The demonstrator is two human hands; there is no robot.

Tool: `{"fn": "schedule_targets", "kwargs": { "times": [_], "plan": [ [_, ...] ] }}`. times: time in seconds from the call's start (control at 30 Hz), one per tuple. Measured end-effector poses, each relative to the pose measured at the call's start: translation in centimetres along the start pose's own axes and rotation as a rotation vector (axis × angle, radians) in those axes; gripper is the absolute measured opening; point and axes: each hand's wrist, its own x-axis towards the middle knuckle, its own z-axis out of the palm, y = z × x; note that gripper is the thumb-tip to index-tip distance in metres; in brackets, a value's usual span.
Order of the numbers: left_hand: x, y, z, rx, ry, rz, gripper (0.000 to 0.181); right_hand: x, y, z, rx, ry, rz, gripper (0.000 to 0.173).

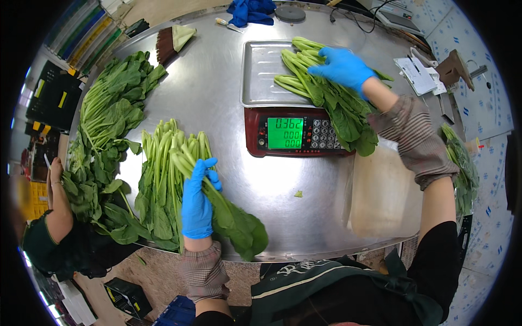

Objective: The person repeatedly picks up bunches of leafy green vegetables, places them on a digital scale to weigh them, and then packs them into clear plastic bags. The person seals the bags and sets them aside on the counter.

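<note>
My left hand (200,195), in a blue glove, holds a few stems of leafy greens (228,212) over the table's near left part. Beside it lies a pile of the same greens (159,183), stems pointing away from me. My right hand (346,69), also gloved and slightly blurred, rests on or just above a bunch of greens (334,102) on the metal tray (261,73) of a digital scale; its fingers are partly hidden and I cannot tell whether they grip. The leaves hang over the scale's red housing (255,134) and cover part of the keypad. The green display is lit.
A larger heap of greens (110,110) lies at left, near a co-worker's hand (56,167). Farther back are a brush (165,45), a small knife (229,25), a blue cloth (252,11) and a round grey disc (290,14). Plastic bags (383,191) and a notepad (415,75) are at right.
</note>
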Motion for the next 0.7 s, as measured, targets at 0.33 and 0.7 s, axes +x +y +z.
{"fn": "schedule_targets", "kwargs": {
  "times": [0.33, 0.7],
  "plan": [
    [0.6, -1.9, 0.2, 0.128, -0.023, -0.013, 0.030, -2.0, -0.2, -1.7, 0.592, 0.090, 0.151, 0.038],
    [-1.2, -2.3, 3.4, 0.030, -0.104, 0.068, 0.058, -16.6, -17.5, 7.1, 1.624, -0.362, 0.105, 0.044]
  ]
}}
